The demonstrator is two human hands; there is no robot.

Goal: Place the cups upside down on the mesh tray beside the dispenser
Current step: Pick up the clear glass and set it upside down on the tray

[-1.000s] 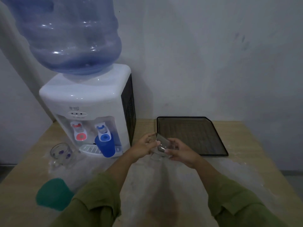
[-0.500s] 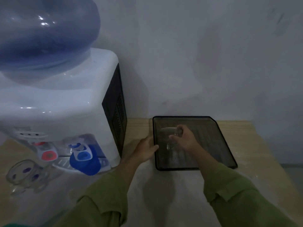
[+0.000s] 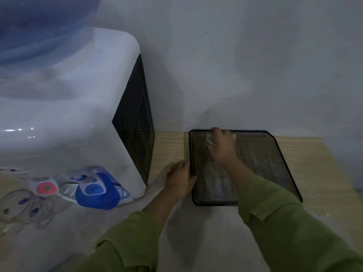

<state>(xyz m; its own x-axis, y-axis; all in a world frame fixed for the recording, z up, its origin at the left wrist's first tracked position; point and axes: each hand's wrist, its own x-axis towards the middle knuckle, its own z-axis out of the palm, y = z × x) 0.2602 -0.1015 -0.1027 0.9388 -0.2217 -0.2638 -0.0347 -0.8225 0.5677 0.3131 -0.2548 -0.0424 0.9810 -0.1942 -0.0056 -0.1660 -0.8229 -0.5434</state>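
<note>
The right hand (image 3: 223, 147) is closed around a clear cup (image 3: 210, 138) at the far left corner of the mesh tray (image 3: 263, 160); whether the cup touches the mesh cannot be told. The left hand (image 3: 179, 180) lies with loose fingers against the tray's left rim, holding nothing. The tray sits on the desk (image 3: 324, 173) right of the dispenser (image 3: 78, 124). A blue cup (image 3: 98, 197) stands under its blue tap, and a glass mug (image 3: 17, 205) rests at far left.

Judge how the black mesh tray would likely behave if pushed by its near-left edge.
The mesh tray looks thin, shallow and see-through, so it is probably light and would slide easily on the smooth table. That may be why the left hand rests against its rim while the right hand sets a clear cup there. Its framed rim suggests it stays fairly stiff.
</note>
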